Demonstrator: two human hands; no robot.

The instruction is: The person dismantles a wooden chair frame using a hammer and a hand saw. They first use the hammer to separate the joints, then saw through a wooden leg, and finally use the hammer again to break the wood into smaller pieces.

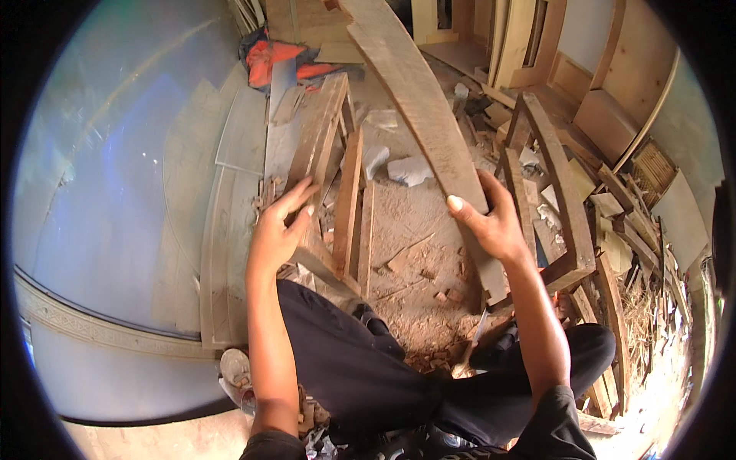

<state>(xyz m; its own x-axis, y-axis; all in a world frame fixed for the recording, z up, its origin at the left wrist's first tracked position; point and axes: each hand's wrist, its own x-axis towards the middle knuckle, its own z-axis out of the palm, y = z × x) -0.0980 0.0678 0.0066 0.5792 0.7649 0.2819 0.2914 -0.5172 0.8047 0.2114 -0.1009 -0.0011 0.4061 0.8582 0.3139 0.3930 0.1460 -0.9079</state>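
Note:
A long wooden plank (429, 115) with a curved edge slants from the top middle down toward my knees. My right hand (498, 218) grips it near its lower end, the thumb lying on its upper face. My left hand (277, 234) holds nothing; its fingers are stretched out and apart beside a rough wooden trestle (320, 130), and I cannot tell whether they touch it. Another wooden frame (563, 207) stands to the right, just beyond my right hand. The plank's far tip runs up to the top edge of the view.
Wood chips and scraps cover the ground (414, 261), with a pale crumpled piece (410, 172) among them. Orange and dark cloth (276, 61) lies at the back left. Offcuts (636, 222) pile up on the right. A large bluish panel (123, 176) stretches along the left.

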